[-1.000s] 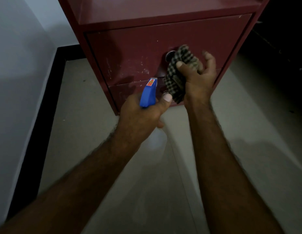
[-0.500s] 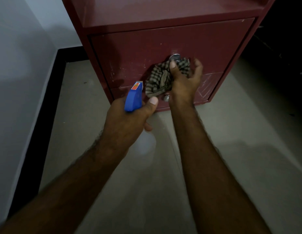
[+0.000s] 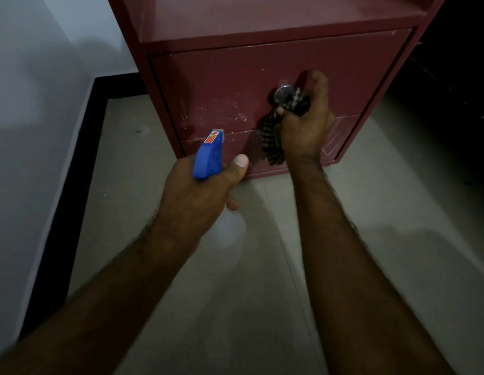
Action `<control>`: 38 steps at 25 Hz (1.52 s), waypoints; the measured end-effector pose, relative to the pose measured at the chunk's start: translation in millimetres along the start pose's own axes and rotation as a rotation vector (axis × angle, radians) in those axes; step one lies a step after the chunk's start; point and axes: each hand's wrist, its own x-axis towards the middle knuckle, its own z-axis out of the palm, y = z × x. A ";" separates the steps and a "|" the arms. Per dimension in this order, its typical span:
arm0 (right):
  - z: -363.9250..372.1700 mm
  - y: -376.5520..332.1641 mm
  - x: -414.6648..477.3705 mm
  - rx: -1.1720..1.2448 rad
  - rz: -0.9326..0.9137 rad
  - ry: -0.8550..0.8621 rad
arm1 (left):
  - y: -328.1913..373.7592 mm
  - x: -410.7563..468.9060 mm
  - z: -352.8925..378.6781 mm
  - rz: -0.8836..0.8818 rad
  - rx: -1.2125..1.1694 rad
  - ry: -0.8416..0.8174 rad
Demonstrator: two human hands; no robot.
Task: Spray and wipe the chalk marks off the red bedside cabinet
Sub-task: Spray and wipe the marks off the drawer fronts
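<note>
Where the pale wall (image 3: pixel 32 104) meets the floor (image 3: pixel 132 217), a black skirting strip (image 3: pixel 81 158) runs down the left side.

Left grip (image 3: pixel 197 196): bare hand, fingers curled round the neck of a spray bottle (image 3: pixel 208 155), thumb lying up beside the blue trigger head. Nozzle points at the lower drawer, near it but apart. The bottle's translucent body hangs below the hand, dim against the floor.

Red bedside cabinet (image 3: pixel 235 77) stands on the floor and fills the upper centre, with two drawer fronts showing. White chalk marks (image 3: pixel 224 113) are scattered over the upper drawer front, left of a round metal knob (image 3: pixel 282 94), with more streaks near the drawer's left edge.

Right grip (image 3: pixel 305 128): bare hand, fingers closed on a bunched checked cloth (image 3: pixel 273 143), held at the upper drawer just right of the knob. Contact with the panel cannot be told. The cloth's loose end hangs down over the seam onto the lower drawer.

Further chalk scribbles (image 3: pixel 335 142) show on the lower drawer, right of that hand.

Far right is dark, nothing legible.
</note>
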 end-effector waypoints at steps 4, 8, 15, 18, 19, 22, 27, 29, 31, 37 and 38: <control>-20.3 -9.9 27.1 0.011 -0.002 0.125 | -4.1 2.3 -4.4 0.022 0.002 0.006; -22.8 -12.8 21.6 0.143 0.106 0.074 | -4.4 1.3 -3.5 0.018 -0.001 -0.005; -14.4 -17.6 23.5 0.232 0.095 0.182 | -7.5 3.2 2.9 0.038 0.006 -0.033; -3.0 -20.1 13.6 0.120 0.015 0.162 | -6.7 3.4 3.4 0.025 0.003 -0.023; -1.6 -20.8 11.8 0.085 -0.029 0.138 | -6.2 3.8 3.2 0.019 0.002 -0.020; -6.1 -19.9 14.1 0.068 -0.105 0.131 | -4.5 3.1 2.6 0.004 -0.007 -0.018; -4.3 -31.1 16.0 -0.030 -0.190 0.098 | -5.2 1.7 -0.4 0.019 0.004 -0.005; 0.4 -36.5 22.7 -0.188 -0.346 -0.070 | -5.2 2.1 -2.4 0.015 0.008 -0.006; 1.4 -42.4 27.1 -0.413 -0.487 -0.210 | -3.7 1.0 -1.2 0.011 0.007 -0.011; -8.1 -28.3 16.6 -0.364 -0.564 -0.290 | 0.0 -0.5 2.8 0.013 0.001 -0.012; -7.7 -24.4 15.6 -0.291 -0.511 -0.243 | -0.1 -0.7 1.6 0.016 0.002 -0.012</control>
